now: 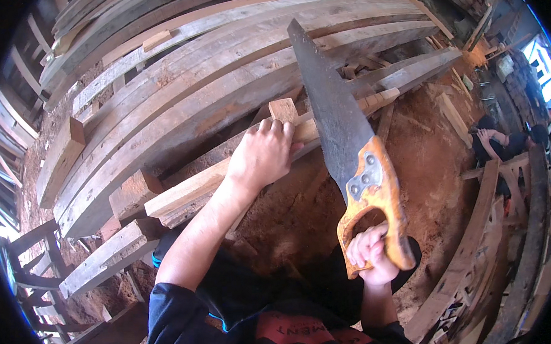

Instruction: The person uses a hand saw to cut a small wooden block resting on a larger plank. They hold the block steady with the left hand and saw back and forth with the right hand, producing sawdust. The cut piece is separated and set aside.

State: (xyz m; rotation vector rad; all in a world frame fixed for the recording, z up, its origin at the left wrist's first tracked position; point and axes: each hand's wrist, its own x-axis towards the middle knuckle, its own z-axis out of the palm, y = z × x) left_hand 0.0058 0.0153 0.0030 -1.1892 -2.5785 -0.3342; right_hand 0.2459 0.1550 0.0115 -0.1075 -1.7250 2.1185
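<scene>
My right hand (373, 254) is wrapped round the worn yellow-orange handle of a handsaw (338, 116). The saw's broad grey blade points away from me and crosses over a pale wooden beam (192, 192). Whether its teeth touch the wood I cannot tell. My left hand (262, 149) grips the top of that beam, to the left of the blade, with the fingers curled over its far side. A short wooden block (283, 110) shows just beyond my left fingers.
Long grey timbers (221, 81) lie side by side beyond the beam. A shorter beam end (115, 255) juts out at my left. More planks (461, 268) are stacked at the right, where another person (504, 141) is. Reddish-brown dirt and sawdust cover the ground (406, 177).
</scene>
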